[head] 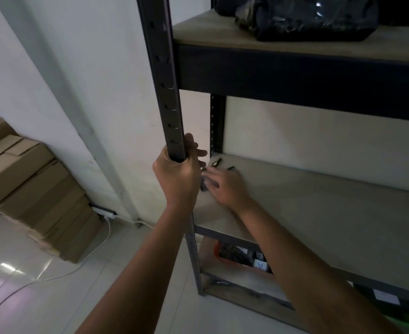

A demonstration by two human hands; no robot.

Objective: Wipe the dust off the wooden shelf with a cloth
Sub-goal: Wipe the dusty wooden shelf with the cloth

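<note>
The small dark grey cloth (204, 183) lies bunched on the pale wooden shelf board (319, 208), at the board's near left corner, just beside the dark metal upright post (172, 92). What shows of it is a crumpled wad somewhat taller than wide, its long axis running roughly from the board's front edge toward the wall; most of it is hidden, so its full shape cannot be told. It looks dull, soft and creased, blurred at the edges.

The cloth sits under and ahead of the fingers of the right hand (227, 186), which lies palm down on the board with its fingers pointing left toward the post. The fingers are slightly spread and laid over the cloth, pressing it against the wood; whether any of them curl round it cannot be told through the blur.

Immediately left of the cloth, the left hand (179, 174) grips the upright post, fingers wrapped round it, thumb on the near side.

Behind the right hand, near the back corner of the board, lie two small dark objects (216, 163), too small to identify. On the shelf above rests a dark bundle wrapped in clear plastic (307, 18). Against the white wall (66, 68) to the left stand stacked brown cardboard boxes (29, 184), with a white cable (78, 266) trailing over the glossy tiled floor (42, 297).
</note>
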